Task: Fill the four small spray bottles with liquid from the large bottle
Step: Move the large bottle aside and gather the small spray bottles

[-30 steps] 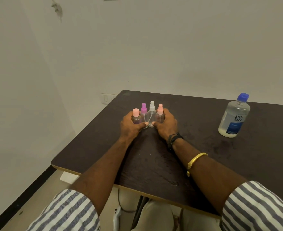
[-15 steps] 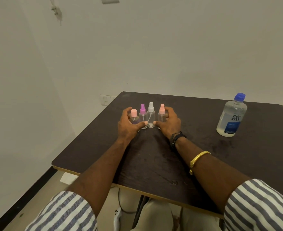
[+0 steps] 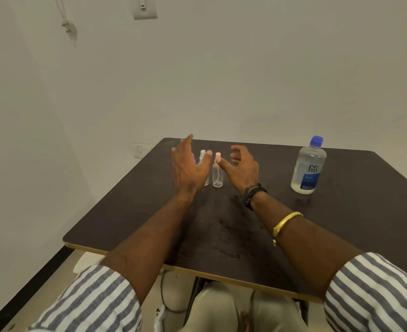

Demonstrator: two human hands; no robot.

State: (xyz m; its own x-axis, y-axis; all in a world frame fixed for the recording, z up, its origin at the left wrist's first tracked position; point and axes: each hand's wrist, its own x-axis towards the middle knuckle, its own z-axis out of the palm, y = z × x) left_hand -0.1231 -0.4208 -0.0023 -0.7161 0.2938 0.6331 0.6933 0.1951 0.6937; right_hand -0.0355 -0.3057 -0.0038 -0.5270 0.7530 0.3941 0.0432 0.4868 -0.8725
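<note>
Table (image 3: 341, 224): dark top that carries all the bottles; the large bottle (image 3: 308, 168) stands upright near its far right side and is the landmark for the rest.
Left hand (image 3: 190, 168): furthest left of the large bottle, fingers straight and spread apart, holding nothing, and covering part of the row of small bottles.
Magenta cap (image 3: 194, 158): only a sliver shows past the left hand; its bottle is hidden.
White-capped spray bottle (image 3: 202, 155): well left of the large bottle, upright, with the left thumb across its front. Whether they touch cannot be told.
Pink-capped spray bottle (image 3: 217, 173): upright and clear, just right of the white-capped one, in the gap between the two hands.
Fourth small bottle: not visible.
Right hand (image 3: 242, 168): left of the large bottle and apart from it, fingers loosely curled, gripping nothing.
Black band (image 3: 252, 195): on the right wrist.
Gold bangle (image 3: 286, 221): further up the same forearm, nearer the camera than the large bottle.
Large bottle: blue cap on, blue label, clear liquid inside, no hand on it.
</note>
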